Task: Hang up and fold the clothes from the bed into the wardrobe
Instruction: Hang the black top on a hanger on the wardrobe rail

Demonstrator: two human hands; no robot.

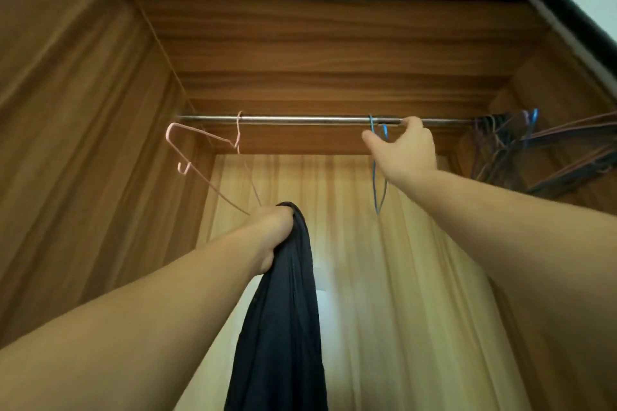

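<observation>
Dark garment [283,310]: hung lengthwise, long axis vertical, from frame centre down to bottom edge. Pink hanger [207,157]: tilted, hook over rail [300,119], lower wires ran down to left hand. Blue hanger [379,173]: edge-on, hung vertical from rail, centre right. Bunch of hangers [521,150]: far right end of rail. Wardrobe [83,143]: wood-grain walls, seen from below. Left hand [272,230]: raised, clenched round garment top and pink hanger wires. Right hand [405,150]: raised at rail, fingers touching rail beside blue hanger hook; grip unclear.
</observation>
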